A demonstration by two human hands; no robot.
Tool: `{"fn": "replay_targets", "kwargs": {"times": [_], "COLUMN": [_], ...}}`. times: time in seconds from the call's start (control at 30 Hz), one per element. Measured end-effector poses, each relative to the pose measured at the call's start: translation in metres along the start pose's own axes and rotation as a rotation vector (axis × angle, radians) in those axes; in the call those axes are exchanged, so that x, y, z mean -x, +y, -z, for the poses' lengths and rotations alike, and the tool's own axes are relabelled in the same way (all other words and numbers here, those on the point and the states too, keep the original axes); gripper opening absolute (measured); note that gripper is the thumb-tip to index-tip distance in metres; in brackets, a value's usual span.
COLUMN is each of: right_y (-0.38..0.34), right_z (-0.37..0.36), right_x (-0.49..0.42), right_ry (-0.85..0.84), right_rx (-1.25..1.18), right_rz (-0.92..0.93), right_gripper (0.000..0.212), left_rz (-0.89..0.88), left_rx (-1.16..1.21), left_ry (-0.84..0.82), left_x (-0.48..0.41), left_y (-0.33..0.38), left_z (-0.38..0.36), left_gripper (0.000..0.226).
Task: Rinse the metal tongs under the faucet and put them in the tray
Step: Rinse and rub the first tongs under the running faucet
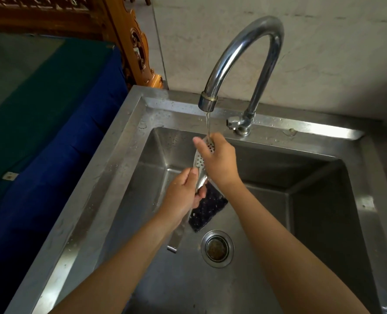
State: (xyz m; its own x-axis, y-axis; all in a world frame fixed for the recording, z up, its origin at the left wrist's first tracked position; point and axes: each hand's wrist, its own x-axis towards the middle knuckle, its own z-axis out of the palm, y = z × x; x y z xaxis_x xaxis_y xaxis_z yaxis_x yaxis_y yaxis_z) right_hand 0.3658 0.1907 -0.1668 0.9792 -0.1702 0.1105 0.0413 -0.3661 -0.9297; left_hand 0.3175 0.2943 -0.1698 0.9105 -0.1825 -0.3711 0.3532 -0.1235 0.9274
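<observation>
Steel sink [111, 155] fills the view, its curved faucet [244, 46] at twelve o'clock, running water. The left hand [183, 200] grips the metal tongs [198, 163] at mid-basin. The right hand [219, 162], at one o'clock of it, pinches their perforated head under the stream. The drain [217, 248] lies at six.

Nothing legible to me here: no text, label, brand or number on faucet [225, 60], sink [120, 141] or tongs [199, 162].
</observation>
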Motion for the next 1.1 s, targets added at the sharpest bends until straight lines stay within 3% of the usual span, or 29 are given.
{"fn": "replay_targets", "kwargs": {"times": [0.13,0.33,0.43,0.53,0.73,0.83,0.97,1.1], "right_y": [-0.008,-0.017,-0.025,-0.027,-0.022,-0.022,-0.029,-0.032], "right_z": [-0.003,-0.002,0.005,0.006,0.005,0.007,0.008,0.004], "right_x": [-0.017,-0.024,-0.032,-0.029,-0.009,-0.011,-0.025,-0.025], "right_ry": [0.137,0.06,0.066,0.065,0.02,0.061,0.126,0.218], "right_rx": [-0.174,-0.098,-0.078,-0.145,0.043,-0.031,-0.069,-0.087], "right_rz": [-0.156,-0.121,-0.082,-0.075,-0.044,-0.09,-0.109,-0.107], "right_gripper": [0.044,0.046,0.048,0.042,0.039,0.038,0.041,0.038], "left_rz": [-0.064,-0.222,-0.288,-0.242,-0.148,-0.201,-0.311,-0.218], "left_rx": [-0.02,-0.16,-0.087,0.089,0.179,0.055,-0.067,0.023], "left_ry": [0.101,0.278,0.356,0.424,0.383,0.329,0.377,0.286], "left_x": [-0.002,-0.037,-0.043,-0.049,-0.073,-0.074,-0.059,-0.063], "left_y": [0.0,0.031,0.042,0.051,0.07,0.071,0.06,0.067], "left_z": [-0.011,-0.009,-0.018,-0.026,-0.017,-0.021,-0.025,-0.018], "left_gripper": [0.033,0.042,0.044,0.039,0.039,0.037,0.033,0.036]}}
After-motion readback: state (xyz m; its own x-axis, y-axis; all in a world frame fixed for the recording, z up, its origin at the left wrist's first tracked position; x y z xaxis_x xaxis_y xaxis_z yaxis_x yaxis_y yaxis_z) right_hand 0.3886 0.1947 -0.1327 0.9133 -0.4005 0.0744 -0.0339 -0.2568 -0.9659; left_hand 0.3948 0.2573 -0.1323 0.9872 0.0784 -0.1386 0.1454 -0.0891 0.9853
